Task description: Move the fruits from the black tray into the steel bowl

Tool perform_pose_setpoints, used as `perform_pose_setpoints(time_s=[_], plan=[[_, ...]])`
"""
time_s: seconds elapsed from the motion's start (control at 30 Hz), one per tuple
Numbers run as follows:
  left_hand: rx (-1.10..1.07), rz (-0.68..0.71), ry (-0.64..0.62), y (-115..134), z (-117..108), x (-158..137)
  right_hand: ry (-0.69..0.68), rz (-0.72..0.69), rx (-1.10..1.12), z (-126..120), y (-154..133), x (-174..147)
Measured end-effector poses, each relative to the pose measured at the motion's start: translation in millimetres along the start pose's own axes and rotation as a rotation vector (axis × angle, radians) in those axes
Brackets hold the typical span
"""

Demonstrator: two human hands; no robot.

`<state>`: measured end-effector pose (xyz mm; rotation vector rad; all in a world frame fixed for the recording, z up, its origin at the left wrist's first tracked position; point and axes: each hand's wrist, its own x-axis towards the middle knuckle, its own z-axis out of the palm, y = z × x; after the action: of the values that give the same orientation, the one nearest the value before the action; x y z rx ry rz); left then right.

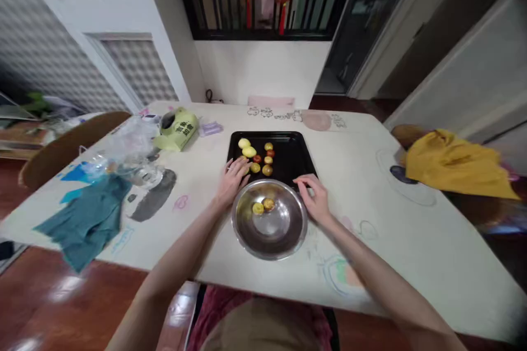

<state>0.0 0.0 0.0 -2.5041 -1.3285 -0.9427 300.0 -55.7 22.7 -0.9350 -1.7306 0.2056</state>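
Observation:
A black baking tray [290,148] lies on the table, bearing several small round fruits, yellow, red and brownish, such as a pale yellow one [244,143] and a red one [270,153]. My left hand [233,180] reaches over the tray's left front part, fingers stretched and partly covering fruits there; whether it grips one is hard to see. At the tray's right front corner, my right hand [315,198] has loosely bent fingers, thumb apart, with nothing visible in them. Between my forearms stands a steel bowl [269,244] holding a yellow fruit [258,208] and a browner one [269,204].
On the left of the white table [197,230] lie a teal cloth [88,219], clear plastic wrapping [127,142] and a light green bag [179,129]. A purple item [211,129] is beside the bag. A yellow garment [453,167] hangs over a chair on the right.

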Motion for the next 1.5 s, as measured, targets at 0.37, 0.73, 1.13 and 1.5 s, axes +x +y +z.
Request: perform_pose_setpoints(time_s=[0.37, 0.73, 1.13, 1.5], plan=[[0.089, -0.035, -0.163, 14, 5, 39, -0.01, -0.109, -0.048, -4, 2, -19], [-0.006, -0.107, -0.294, 15, -3, 51, -0.024, -0.082, -0.058, -3, 6, -21], [-0.149, -0.178, -0.198, 23, -13, 52, -0.051, -0.046, -0.078, -4, 5, -20], [-0.428, -0.01, -0.254, 38, -87, 29, -0.055, -0.073, -0.058, -5, 5, -21]])
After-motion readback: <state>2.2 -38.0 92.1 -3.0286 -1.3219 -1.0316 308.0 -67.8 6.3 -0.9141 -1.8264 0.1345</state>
